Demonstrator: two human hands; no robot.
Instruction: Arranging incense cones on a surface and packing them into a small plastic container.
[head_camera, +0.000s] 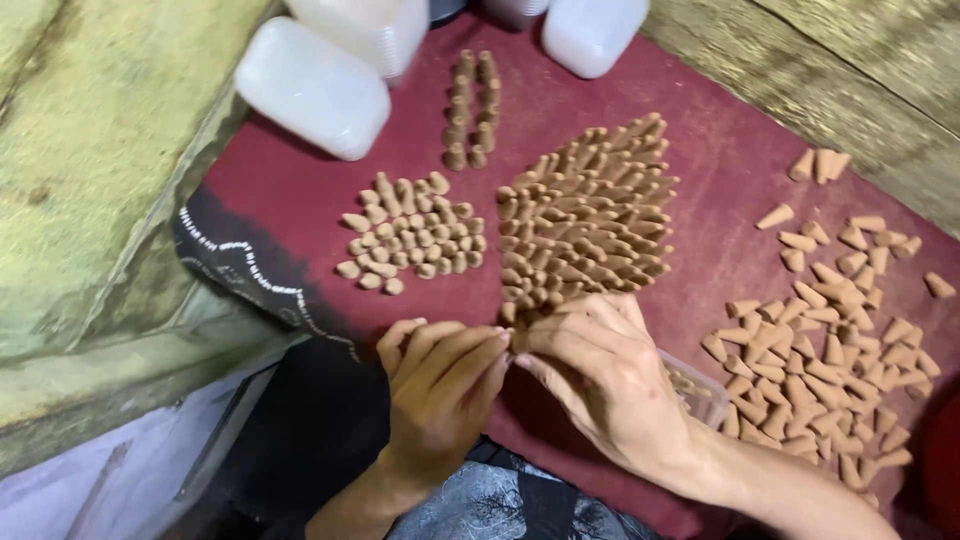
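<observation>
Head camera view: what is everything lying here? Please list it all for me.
cones: too many to count, tan, in four groups on the cloth: a packed block mid, a small cluster left, a stacked double row behind, a loose heap right
cloth: one, dark red, patterned dark edge at left
lidded boxes: several, white, far edge
open tub: one, clear, under the right wrist
left hand: one, fingertips at the block's near tip
right hand: one, meeting the left hand there

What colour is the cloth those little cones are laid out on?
The cloth is dark red, with a black edge bearing a white dotted pattern at its left; the head view shows it.
</observation>
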